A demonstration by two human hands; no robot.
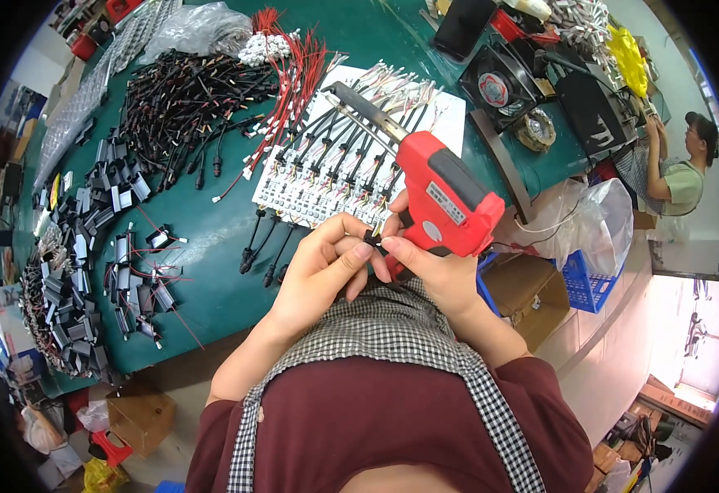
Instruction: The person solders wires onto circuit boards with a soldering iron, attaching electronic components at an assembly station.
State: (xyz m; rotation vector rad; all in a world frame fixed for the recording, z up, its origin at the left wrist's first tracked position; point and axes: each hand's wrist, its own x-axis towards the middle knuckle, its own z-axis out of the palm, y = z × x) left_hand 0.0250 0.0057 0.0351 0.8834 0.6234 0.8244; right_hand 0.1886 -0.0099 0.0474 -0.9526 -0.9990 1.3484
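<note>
My left hand (322,263) is closed, its thumb and fingers pinching a small black connector (372,237) in front of my waist. Wrapped round the grip of a red and black soldering gun (450,185) is my right hand (441,275), with its thumb tip against the same connector. The gun's metal barrel tilts up and left over a white panel of circuit boards (294,197). Across that panel lie several black cables (330,141) with thin coloured wires. My fingers hide most of the connector and the gun's grip.
On the green table (191,246) lie a heap of black cables (187,99), red wires (298,78) and many black plastic housings (72,271). A fan (499,86) and a tape roll (534,130) stand right. Past the table's right edge are a blue crate (589,283) and another person (679,181).
</note>
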